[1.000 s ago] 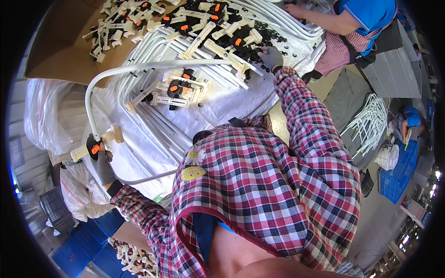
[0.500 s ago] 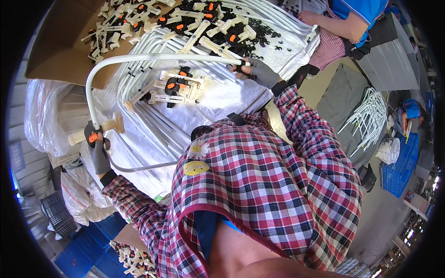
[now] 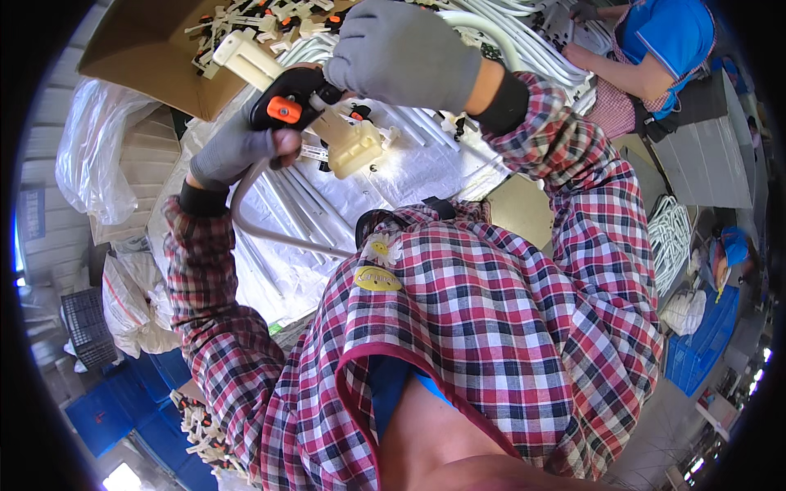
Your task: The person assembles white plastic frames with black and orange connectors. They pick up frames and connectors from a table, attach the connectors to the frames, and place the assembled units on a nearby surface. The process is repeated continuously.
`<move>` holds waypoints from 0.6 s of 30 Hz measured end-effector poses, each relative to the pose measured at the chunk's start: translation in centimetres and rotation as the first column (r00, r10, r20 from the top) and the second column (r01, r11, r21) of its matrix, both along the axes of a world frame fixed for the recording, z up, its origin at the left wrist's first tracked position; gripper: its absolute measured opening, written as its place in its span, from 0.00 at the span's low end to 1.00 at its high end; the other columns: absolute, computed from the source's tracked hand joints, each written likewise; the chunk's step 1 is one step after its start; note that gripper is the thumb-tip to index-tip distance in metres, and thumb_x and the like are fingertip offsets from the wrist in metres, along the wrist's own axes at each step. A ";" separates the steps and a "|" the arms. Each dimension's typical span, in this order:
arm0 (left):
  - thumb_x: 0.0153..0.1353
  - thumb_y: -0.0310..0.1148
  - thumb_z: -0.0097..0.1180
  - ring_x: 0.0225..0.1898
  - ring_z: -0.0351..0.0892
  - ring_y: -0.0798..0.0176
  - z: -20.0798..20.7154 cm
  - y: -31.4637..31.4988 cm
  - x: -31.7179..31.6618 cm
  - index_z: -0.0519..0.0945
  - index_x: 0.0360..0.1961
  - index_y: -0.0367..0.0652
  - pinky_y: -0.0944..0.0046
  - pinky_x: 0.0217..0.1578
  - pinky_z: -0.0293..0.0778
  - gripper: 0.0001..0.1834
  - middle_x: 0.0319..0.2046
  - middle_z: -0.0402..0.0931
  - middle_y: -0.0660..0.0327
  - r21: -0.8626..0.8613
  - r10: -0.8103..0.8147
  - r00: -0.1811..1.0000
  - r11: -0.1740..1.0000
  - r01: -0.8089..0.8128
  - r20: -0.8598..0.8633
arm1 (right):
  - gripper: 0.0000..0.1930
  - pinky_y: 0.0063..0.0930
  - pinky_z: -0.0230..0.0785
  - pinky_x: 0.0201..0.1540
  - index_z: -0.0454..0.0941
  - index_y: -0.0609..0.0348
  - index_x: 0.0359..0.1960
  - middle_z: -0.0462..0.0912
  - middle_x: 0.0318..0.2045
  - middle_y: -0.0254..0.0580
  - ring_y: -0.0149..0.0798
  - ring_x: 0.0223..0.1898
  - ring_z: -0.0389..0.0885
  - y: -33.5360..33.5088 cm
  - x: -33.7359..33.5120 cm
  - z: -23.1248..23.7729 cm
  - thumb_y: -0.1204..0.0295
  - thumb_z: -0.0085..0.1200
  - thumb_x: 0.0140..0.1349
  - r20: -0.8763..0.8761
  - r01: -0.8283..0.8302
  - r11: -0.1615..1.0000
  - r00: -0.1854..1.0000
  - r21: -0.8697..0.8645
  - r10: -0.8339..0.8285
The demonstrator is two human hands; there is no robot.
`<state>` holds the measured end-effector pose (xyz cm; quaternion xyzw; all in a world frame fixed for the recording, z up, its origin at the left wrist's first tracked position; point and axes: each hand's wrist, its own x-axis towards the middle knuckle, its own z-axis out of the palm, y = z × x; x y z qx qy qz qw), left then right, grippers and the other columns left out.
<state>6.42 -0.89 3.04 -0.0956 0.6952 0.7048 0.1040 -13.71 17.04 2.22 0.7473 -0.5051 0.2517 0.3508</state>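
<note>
Clamp point(image 3: 284, 110) gripped by left hand point(image 3: 233, 153), right hand point(image 3: 401, 61) closed against it; box point(image 3: 151, 65) holds clamps point(image 3: 266, 25).

Fitting point(image 3: 304, 82) and tubes point(image 3: 301, 204) obstruct; sheet point(image 3: 426, 178) rightward leaves room.

A ribbed wall point(image 3: 61, 243) stands left; grey floor point(image 3: 626, 401) lies right; lights point(image 3: 767, 355) glow.

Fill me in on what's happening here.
A person in a checked top is working two-handed: the left grip, gloved in grey, holds a black clamp with an orange button and cream plastic arms. The right grip is closed beside the clamp, and what it has inside is hidden. A bent pale tube curves below the left grip toward the person's body. Farther off, white tubes lie piled, with a co-worker in blue beside them.
</note>
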 end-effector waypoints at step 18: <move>0.51 0.31 0.72 0.51 0.76 0.68 -3.6 4.7 -9.1 0.66 0.66 0.40 0.66 0.54 0.72 0.41 0.52 0.76 0.61 -0.397 -0.304 0.924 0.897 0.197 -0.230 | 0.18 0.41 0.74 0.45 0.75 0.61 0.52 0.80 0.43 0.55 0.56 0.41 0.80 14.8 -0.5 -33.7 0.77 0.52 0.58 0.777 0.450 0.668 -0.100 0.593 -0.622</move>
